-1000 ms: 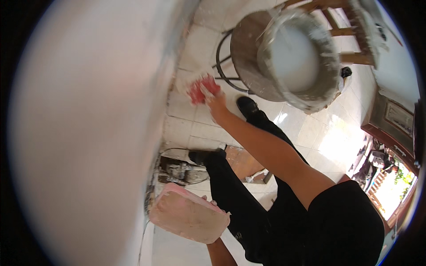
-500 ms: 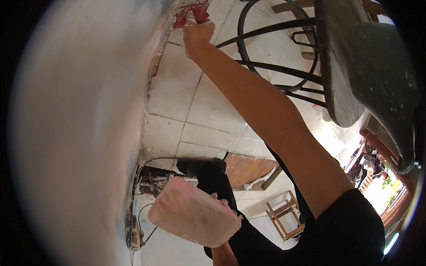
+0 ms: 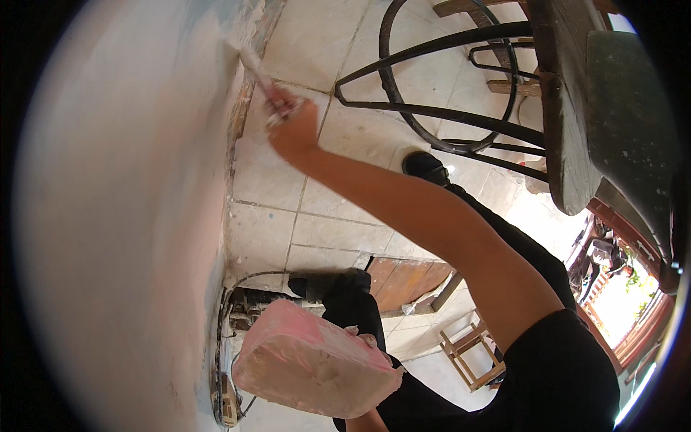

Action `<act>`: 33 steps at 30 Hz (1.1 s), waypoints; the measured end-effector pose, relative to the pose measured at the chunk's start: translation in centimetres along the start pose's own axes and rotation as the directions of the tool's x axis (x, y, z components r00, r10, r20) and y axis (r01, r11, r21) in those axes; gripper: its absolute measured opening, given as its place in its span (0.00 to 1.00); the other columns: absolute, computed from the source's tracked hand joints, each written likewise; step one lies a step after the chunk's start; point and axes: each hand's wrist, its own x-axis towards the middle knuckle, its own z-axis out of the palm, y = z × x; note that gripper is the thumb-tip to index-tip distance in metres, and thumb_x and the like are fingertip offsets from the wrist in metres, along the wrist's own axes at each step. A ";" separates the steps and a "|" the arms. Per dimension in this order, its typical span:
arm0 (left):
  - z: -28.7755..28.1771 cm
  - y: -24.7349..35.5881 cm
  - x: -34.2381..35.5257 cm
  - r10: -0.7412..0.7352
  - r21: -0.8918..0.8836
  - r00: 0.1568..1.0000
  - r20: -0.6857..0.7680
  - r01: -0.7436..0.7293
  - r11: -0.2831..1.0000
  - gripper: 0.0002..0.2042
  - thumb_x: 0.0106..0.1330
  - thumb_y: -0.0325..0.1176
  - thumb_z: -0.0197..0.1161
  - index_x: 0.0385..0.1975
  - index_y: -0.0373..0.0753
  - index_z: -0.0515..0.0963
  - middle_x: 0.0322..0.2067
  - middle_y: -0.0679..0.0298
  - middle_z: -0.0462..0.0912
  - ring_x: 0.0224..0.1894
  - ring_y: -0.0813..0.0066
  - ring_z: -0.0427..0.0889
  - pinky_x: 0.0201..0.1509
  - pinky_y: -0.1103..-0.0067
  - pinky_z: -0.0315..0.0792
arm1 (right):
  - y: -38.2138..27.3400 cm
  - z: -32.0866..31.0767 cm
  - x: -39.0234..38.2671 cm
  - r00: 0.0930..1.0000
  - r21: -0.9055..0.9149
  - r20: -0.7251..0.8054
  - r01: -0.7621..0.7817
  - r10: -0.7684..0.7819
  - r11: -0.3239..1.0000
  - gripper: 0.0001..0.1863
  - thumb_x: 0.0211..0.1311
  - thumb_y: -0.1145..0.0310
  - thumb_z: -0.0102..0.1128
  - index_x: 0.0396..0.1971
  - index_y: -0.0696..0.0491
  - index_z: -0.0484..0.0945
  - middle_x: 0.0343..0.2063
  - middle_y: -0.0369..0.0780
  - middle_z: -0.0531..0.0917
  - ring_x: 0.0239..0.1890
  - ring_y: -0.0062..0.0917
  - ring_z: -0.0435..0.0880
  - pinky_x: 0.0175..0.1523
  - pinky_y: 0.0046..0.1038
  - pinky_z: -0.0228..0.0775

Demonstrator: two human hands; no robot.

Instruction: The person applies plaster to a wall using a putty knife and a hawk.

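My right hand point(image 3: 291, 129) is closed round a paste-smeared scraper point(image 3: 260, 78), blurred by motion and seen nearly edge-on, its pale end at or close to the foot of the wall point(image 3: 129, 180), where a rough crumbly strip runs beside the tiled floor. My left hand point(image 3: 356, 333) grips a shallow pink-rimmed plastic container point(image 3: 302, 363), low in the view; only its fingertips show over the rim, and the container hides the rest. The side turned to me is coated with beige smears.
Black curved metal legs point(image 3: 432, 111) and a worn wooden board point(image 3: 565, 144) stand at upper right. My shoes point(image 3: 425, 165) are on the floor. A wooden panel point(image 3: 403, 277), cables and a dirty tool point(image 3: 245, 309) lie lower down, near a small wooden stool point(image 3: 471, 360). A bright doorway point(image 3: 619, 302) is at right.
My right hand went up to the wall's base, then came back down along it, the scraper turning edge-on. The bucket seen a second ago has left the view. My left hand keeps the container.
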 end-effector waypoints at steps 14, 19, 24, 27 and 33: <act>-3.0 2.1 -1.3 -0.256 0.069 0.965 0.050 0.252 0.965 0.37 0.55 0.56 0.54 0.57 0.34 0.55 0.47 0.37 0.61 0.45 0.28 0.66 0.44 0.47 0.66 | -2.4 0.9 11.5 0.984 -0.146 -0.177 0.011 -0.037 0.989 0.16 0.46 0.81 0.49 0.39 0.61 0.75 0.24 0.37 0.78 0.20 0.15 0.71 0.21 0.19 0.61; -3.0 2.1 -1.6 -0.223 0.074 0.968 0.113 0.215 0.974 0.36 0.56 0.54 0.54 0.58 0.36 0.54 0.49 0.39 0.60 0.46 0.28 0.65 0.45 0.46 0.65 | -0.9 3.5 0.7 0.992 -0.092 0.125 0.012 0.000 0.996 0.24 0.43 0.88 0.43 0.44 0.62 0.72 0.32 0.34 0.77 0.30 0.14 0.71 0.27 0.14 0.64; -4.8 2.6 -0.9 -0.365 0.063 0.910 0.196 0.360 0.931 0.34 0.58 0.52 0.54 0.59 0.43 0.51 0.52 0.44 0.57 0.48 0.29 0.62 0.47 0.43 0.63 | -2.6 2.1 -8.0 0.940 -0.320 0.327 0.207 -0.098 0.924 0.22 0.42 0.87 0.48 0.43 0.63 0.73 0.35 0.40 0.79 0.36 0.20 0.74 0.39 0.18 0.68; -7.4 3.3 -0.9 -0.382 0.135 0.896 0.228 0.360 0.923 0.35 0.56 0.52 0.55 0.60 0.43 0.50 0.52 0.44 0.57 0.49 0.29 0.62 0.47 0.44 0.63 | -1.3 0.6 -8.4 0.916 -0.205 0.399 0.062 0.025 0.977 0.17 0.44 0.86 0.51 0.39 0.65 0.73 0.38 0.45 0.79 0.38 0.24 0.76 0.44 0.21 0.69; -3.2 1.9 -1.4 -0.272 0.069 0.958 0.096 0.266 0.961 0.36 0.56 0.54 0.55 0.58 0.36 0.54 0.49 0.39 0.61 0.47 0.27 0.63 0.48 0.45 0.62 | -3.2 0.7 -0.6 0.994 0.104 -0.088 0.068 -0.059 0.992 0.10 0.53 0.76 0.54 0.35 0.63 0.69 0.25 0.39 0.75 0.31 0.21 0.73 0.35 0.20 0.68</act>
